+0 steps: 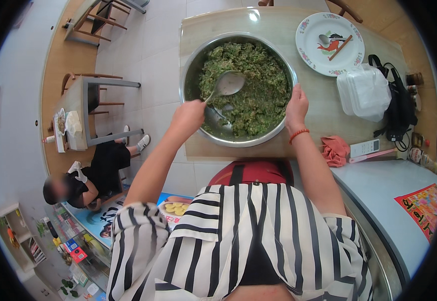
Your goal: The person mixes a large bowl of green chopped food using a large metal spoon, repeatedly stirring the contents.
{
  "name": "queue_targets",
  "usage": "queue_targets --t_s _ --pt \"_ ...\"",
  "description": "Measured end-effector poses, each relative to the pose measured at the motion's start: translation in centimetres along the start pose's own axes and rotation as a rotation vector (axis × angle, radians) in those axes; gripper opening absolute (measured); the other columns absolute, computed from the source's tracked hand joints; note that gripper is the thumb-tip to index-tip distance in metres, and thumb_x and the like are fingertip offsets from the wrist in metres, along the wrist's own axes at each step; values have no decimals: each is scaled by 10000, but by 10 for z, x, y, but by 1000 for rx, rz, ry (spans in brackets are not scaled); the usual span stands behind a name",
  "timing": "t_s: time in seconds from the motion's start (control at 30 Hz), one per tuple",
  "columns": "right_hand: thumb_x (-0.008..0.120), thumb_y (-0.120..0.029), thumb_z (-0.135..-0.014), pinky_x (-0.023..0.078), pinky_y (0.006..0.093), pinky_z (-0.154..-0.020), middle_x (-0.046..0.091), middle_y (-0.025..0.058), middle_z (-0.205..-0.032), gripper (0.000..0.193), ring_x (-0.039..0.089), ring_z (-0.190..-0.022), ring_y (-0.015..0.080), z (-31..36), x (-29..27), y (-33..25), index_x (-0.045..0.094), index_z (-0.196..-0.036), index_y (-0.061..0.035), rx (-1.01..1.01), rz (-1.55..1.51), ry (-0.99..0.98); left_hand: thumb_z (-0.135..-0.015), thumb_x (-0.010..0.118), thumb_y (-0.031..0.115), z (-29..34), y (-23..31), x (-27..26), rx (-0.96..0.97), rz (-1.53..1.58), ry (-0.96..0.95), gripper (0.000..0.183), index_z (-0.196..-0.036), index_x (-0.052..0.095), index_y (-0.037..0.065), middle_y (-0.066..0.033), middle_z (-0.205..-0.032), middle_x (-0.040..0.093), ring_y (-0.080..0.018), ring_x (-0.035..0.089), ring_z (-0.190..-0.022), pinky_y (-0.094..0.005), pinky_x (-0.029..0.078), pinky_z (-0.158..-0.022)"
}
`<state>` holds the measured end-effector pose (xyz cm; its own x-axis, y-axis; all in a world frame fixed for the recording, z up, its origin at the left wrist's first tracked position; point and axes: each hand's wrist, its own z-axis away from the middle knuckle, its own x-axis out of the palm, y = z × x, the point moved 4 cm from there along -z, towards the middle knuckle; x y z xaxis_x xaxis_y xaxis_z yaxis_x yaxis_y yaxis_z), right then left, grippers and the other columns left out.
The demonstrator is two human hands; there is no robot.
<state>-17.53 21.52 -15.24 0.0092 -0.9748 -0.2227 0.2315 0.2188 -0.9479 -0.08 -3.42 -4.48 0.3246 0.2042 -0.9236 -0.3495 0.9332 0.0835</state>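
A large metal bowl (pixel 184 83) full of chopped green filling (pixel 266 80) stands on the table in front of me. My left hand (pixel 188 119) is closed around the handle of a big metal spoon (pixel 230 83), whose bowl rests over the filling near the middle. At the bowl's right rim, my right hand (pixel 297 107) grips the edge, thumb up along the rim and the other fingers partly hidden. A red bead bracelet is on that wrist. Bare shiny metal shows inside the bowl at its lower left.
Right of the bowl lie a floral plate (pixel 306 50) with a spoon and brown stick, stacked plastic containers (pixel 364 90), a black bag (pixel 401 108), a pink cloth (pixel 334 150) and a white device (pixel 364 148). A gloved person (pixel 110 158) sits at the left near another table (pixel 85 100).
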Motion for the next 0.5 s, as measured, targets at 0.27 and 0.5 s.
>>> queue_targets --t_s 0.27,0.5 --pt "431 -383 -978 390 264 -656 511 1 -734 485 408 -692 99 2 0 -1 616 -994 64 85 -49 -49 -984 355 387 36 49 66 -1041 2250 -194 360 -795 425 89 -21 -516 392 -176 384 -410 -321 321 -383" --pt "404 -392 -974 436 356 -724 623 171 -823 499 549 -751 235 3 -1 -1 621 -999 57 58 38 -20 -988 330 398 -44 67 40 -721 1893 -608 369 -771 408 109 20 -497 347 -130 310 -379 -285 271 -354"
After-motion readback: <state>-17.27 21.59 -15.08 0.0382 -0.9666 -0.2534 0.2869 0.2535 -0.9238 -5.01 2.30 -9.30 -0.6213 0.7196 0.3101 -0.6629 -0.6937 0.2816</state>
